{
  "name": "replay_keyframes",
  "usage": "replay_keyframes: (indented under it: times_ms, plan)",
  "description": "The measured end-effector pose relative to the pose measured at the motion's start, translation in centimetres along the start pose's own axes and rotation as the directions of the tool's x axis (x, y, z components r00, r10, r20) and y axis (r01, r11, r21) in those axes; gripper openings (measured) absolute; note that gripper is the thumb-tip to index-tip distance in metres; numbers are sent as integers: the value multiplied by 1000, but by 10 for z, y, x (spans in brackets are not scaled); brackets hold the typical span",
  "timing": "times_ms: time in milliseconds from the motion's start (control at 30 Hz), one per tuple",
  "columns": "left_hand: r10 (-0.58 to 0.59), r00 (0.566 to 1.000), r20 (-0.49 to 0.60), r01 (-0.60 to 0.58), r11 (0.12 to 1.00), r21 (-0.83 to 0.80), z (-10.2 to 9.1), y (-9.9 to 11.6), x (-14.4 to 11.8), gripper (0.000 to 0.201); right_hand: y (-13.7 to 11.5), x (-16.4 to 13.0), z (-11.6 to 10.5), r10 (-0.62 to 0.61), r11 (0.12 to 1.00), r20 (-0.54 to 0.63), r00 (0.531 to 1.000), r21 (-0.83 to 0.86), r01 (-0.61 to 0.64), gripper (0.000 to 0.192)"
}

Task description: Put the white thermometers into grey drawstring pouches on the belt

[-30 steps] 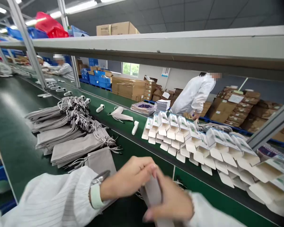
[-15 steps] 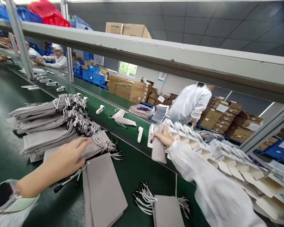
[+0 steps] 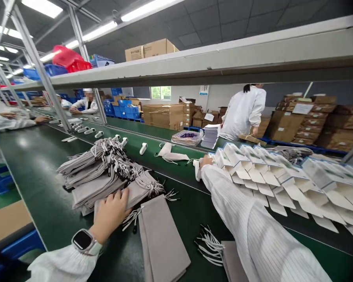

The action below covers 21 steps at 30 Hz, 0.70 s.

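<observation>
Worktop (image 3: 41, 172), long and green, runs away from the foreground, a pale shelf (image 3: 188, 64) spanning above its far side. Along its right-hand part stands a close-packed row of white cartons (image 3: 260, 174), end flaps open. Between the worktop's left edge and the cartons lies a pile of grey pouches (image 3: 91, 196) in overlapping bundles, pale cords (image 3: 117, 156) bunched at the ends toward the far side. Just beside the pile, on its right, rests a flat stack of grey pouches (image 3: 164, 231), set askew; a smaller stack (image 3: 233, 260) lies right of that, partly covered by the right sleeve (image 3: 264, 231). The left hand (image 3: 110, 215) lies palm down on the pile's nearest bundle (image 3: 137, 191), unclenched, fingers a little apart. The right hand (image 3: 206, 161) is at the left end of the carton row, beside a white device (image 3: 197, 170); its fingertips are hidden, so I cannot tell whether it grasps anything. A loose pale pouch (image 3: 166, 149) with trailing cords lies near that device, on the far strip. More small white devices (image 3: 90, 131) form a line toward the worktop's far left corner. A watch (image 3: 82, 239) sits on the left wrist
</observation>
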State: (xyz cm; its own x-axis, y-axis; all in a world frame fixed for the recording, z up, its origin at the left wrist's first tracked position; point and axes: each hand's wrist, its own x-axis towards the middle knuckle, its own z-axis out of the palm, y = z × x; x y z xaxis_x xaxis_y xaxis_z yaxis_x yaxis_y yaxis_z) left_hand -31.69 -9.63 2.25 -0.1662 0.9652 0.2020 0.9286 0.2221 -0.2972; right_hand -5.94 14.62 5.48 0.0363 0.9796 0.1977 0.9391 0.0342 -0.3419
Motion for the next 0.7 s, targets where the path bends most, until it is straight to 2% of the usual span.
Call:
replay_keyframes:
  times_ms: [67,167,233,267,333,400,433,500,533,633,667,700]
  plan:
    - [74,993,93,-72,997,-27,-5,-4,9,49,0,-6,-9,-49,999,7,999,-5,49,35]
    - [147,975,166,-133,987,-95,-15,-16,20,45,6,-34,-31,-255,967,44,966,16,255,46]
    - [176,965,193,-150,978,-142,-25,-29,24,43,22,-74,-47,-426,904,107,898,86,419,45]
    - [191,961,198,-154,970,-186,-30,-35,25,43,34,-100,-53,-578,812,146,803,195,550,44]
    - [209,959,192,-142,939,-314,-40,-44,25,46,65,-158,-61,-703,699,178,688,352,623,41]
    - [166,973,161,-85,903,-421,-49,-48,26,48,98,-212,-61,-693,716,254,675,361,598,44]
    - [114,983,142,-38,891,-452,-55,-48,26,48,113,-235,-58,-717,695,299,630,368,618,49]
    - [-1,994,107,53,876,-480,-68,-45,26,45,135,-264,-51,-729,684,335,596,368,630,44]
    - [-49,994,94,89,864,-495,-77,-42,26,45,143,-272,-48,-732,682,347,587,360,637,44]
    - [-105,990,89,138,805,-577,-116,-25,18,52,155,-271,-50,-703,710,356,616,294,640,52]
    - [-99,990,104,142,764,-629,-130,-16,13,55,158,-266,-53,-688,724,354,634,268,636,55]
    - [-98,985,141,170,650,-740,-143,-4,8,57,161,-260,-57,-673,737,351,651,246,630,56]
